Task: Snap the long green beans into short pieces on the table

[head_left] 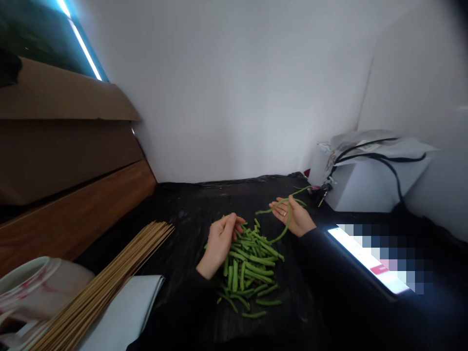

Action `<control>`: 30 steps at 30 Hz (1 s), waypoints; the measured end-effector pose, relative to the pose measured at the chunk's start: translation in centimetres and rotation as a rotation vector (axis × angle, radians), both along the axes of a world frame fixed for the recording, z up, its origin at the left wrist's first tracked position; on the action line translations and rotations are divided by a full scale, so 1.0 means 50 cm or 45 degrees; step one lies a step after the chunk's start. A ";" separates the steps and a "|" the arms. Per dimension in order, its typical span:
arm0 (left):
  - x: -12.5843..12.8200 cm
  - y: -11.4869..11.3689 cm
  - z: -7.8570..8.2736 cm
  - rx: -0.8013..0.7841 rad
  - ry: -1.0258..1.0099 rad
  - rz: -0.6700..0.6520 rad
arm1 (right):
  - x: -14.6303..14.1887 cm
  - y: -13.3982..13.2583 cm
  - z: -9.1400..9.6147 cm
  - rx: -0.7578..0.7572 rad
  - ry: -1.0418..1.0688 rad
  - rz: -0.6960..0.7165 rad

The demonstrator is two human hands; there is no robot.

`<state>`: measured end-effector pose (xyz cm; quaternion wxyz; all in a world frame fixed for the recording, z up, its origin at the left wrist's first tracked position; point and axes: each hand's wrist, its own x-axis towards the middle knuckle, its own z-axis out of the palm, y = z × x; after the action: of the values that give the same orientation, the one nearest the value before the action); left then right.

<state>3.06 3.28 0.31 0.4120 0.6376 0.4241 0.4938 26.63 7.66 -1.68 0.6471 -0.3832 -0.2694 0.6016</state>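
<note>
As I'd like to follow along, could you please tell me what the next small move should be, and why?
Probably move the left hand across to pinch one of the long beans held in the right hand, since these are much longer than the green pieces heaped between the forearms.

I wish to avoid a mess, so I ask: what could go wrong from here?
The long beans seem to lie loosely in the right hand, so one might slip. The left hand is at the loose pile and could scatter it. The lit screen lies close to the right sleeve, which might bump it.
</note>
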 end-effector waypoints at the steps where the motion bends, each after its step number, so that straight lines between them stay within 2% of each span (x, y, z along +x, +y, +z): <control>1: -0.003 0.001 -0.004 0.061 0.022 0.071 | 0.005 -0.002 -0.008 -0.030 -0.164 0.018; 4: -0.025 -0.003 -0.015 0.183 0.099 0.261 | 0.020 -0.006 -0.020 -0.116 -0.628 0.092; 7: -0.041 -0.010 -0.023 0.233 0.196 0.327 | 0.025 -0.008 -0.015 -0.140 -0.718 0.183; 10: -0.044 -0.012 -0.025 0.306 0.276 0.284 | 0.014 -0.018 0.008 -0.109 -0.438 0.429; 13: -0.040 -0.013 -0.022 0.463 0.377 0.123 | -0.008 -0.039 0.044 0.015 -0.099 0.619; 16: -0.035 -0.019 -0.019 0.609 0.509 -0.077 | -0.035 -0.063 0.072 0.138 0.081 0.663; 20: -0.023 -0.037 -0.010 0.724 0.654 -0.211 | -0.062 -0.080 0.086 0.245 0.256 0.649; 24: -0.014 -0.055 0.006 0.605 0.569 -0.308 | -0.066 -0.075 0.082 0.313 0.356 0.473; 28: -0.010 -0.057 0.011 0.244 0.235 -0.278 | -0.059 -0.067 0.077 0.369 0.306 0.281; 30: -0.008 -0.052 0.009 0.081 0.072 -0.252 | -0.066 -0.069 0.075 0.380 0.220 0.244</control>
<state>2.65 0.66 0.76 0.4262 0.7028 0.3546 0.4457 23.34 4.20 2.09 0.6571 -0.2027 -0.3343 0.6445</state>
